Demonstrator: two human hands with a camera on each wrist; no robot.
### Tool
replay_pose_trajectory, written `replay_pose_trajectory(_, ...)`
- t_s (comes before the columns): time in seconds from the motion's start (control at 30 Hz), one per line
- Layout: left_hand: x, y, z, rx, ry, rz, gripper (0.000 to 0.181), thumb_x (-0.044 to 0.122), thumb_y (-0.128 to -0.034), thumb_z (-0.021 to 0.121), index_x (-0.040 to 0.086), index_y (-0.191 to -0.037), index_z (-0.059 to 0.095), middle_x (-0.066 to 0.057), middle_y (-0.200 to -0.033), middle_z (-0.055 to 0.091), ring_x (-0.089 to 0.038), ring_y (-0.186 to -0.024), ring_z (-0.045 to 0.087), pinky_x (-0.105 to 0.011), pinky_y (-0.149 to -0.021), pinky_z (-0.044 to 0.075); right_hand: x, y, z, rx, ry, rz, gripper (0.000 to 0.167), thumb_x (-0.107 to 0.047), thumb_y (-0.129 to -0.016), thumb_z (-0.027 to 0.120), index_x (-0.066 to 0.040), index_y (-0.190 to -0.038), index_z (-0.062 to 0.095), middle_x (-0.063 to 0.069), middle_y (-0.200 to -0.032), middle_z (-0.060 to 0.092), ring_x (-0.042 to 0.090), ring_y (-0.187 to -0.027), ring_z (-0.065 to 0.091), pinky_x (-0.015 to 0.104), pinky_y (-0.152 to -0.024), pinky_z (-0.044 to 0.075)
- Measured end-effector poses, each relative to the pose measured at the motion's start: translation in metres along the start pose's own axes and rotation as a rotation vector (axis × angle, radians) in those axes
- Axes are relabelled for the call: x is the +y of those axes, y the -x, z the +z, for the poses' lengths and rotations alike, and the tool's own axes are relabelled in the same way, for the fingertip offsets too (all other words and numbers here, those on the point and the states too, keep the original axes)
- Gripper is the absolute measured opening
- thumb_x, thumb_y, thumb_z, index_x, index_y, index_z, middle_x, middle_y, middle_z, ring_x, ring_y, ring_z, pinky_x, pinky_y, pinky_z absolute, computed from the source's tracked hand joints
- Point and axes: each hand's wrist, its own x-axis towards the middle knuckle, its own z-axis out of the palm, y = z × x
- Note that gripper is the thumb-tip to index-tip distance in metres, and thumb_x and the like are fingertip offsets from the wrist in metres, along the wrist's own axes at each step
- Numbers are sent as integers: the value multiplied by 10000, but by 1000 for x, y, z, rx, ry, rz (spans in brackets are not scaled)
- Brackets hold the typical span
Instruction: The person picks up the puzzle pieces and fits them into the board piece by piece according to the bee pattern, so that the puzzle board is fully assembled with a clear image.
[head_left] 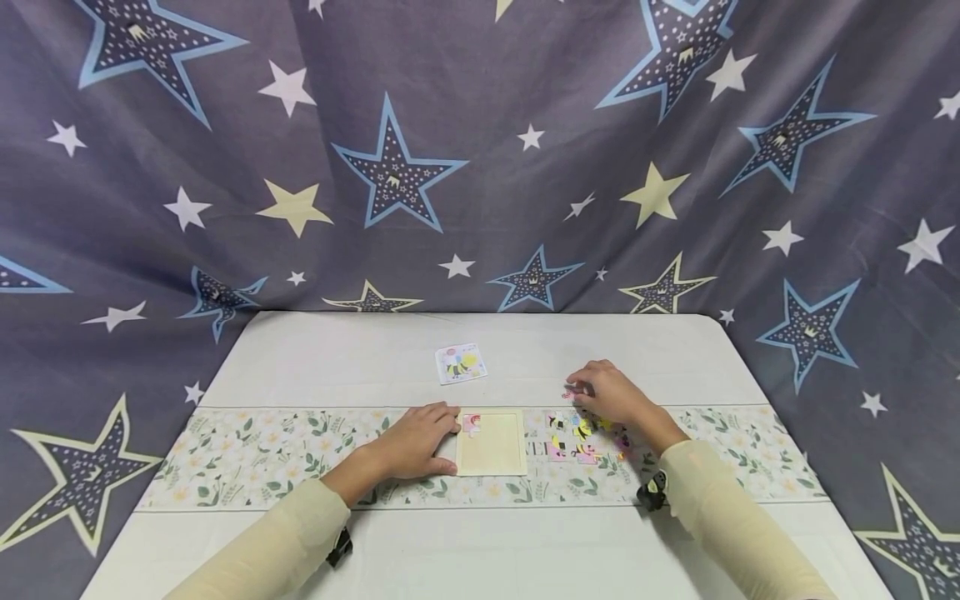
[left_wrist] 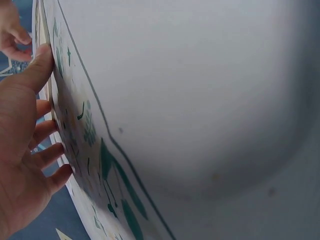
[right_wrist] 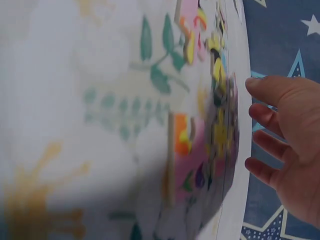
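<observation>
A pale square tray [head_left: 491, 473] lies on the floral strip, with a pink-and-white puzzle piece [head_left: 472, 424] in its top left corner. My left hand [head_left: 416, 442] rests against the tray's left side, thumb and fingers spread along the edge; the left wrist view shows this hand [left_wrist: 25, 125] too. To the right of the tray, my right hand [head_left: 615, 396] hovers low with bent fingers beside a small pink piece [head_left: 568, 395]. In the right wrist view the fingers of that hand [right_wrist: 295, 135] are apart, and no piece shows between them.
Several loose colourful pieces [head_left: 557, 450] lie right of the tray, partly below my right hand; one pink piece [right_wrist: 187, 160] looms near the right wrist camera. A square card with a bee picture [head_left: 461, 363] lies behind the tray. A starry cloth [head_left: 480, 167] hangs behind the table.
</observation>
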Motion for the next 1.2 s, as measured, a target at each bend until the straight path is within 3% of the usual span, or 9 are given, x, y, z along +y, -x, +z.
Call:
replay_pose_trajectory(0.3, -1, 0, 0, 0, 0, 1, 669, 592, -902, 679, 127, -1373, 580, -118, -1573, 458, -361, -1487, 389, -565, -1197, 348, 6, 6, 1, -12, -7, 17, 262, -162, -945, 715, -115, -1202, 735, 74, -1114, 689, 369, -1149, 598, 573, -1010, 487)
replay_pose_trajectory(0.57, -1, -1, 1, -7, -3, 0, 683, 604, -903, 668, 131, -1387, 575, -112, -1582, 449, -361, -1491, 383, -563, -1202, 342, 6, 5, 4, -4, 34, -10, 241, -150, -941, 722, -121, -1179, 750, 57, -1083, 712, 333, -1116, 626, 557, -1052, 476)
replay_pose_trajectory(0.93, -1, 0, 1, -2, -4, 0, 682, 602, -901, 670, 129, -1383, 578, -113, -1580, 452, -357, -1490, 385, -562, -1202, 344, 7, 2, 4, -7, 55, -18, 227, -172, -944, 727, -135, -1166, 751, 44, -1071, 709, 326, -1109, 626, 542, -1017, 493)
replay_pose_trajectory(1.2, 1, 0, -1, -1, 12, 0, 679, 587, -901, 682, 114, -1379, 582, -131, -1576, 456, -374, -1484, 390, -565, -1204, 340, 3, 1, 2, 3, 31, -21, 227, -179, -940, 731, -125, -1160, 747, 55, -1069, 705, 339, -1132, 621, 545, -1029, 490)
